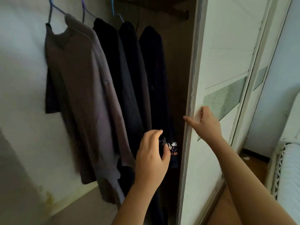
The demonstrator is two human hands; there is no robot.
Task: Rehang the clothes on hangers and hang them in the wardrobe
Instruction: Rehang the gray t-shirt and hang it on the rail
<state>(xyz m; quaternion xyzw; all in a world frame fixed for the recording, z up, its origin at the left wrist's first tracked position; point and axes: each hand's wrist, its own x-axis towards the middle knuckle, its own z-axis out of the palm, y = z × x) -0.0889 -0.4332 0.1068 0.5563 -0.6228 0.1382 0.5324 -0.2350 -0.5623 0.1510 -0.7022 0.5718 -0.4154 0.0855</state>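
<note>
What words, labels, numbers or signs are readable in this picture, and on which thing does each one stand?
"...ICS": orange letters under the small print low on the rightmost dark garment. Only the end of the word shows and it is blurred, so this reading is unsure; the left hand covers the rest.
Nothing else in view carries text that I can see.
</note>
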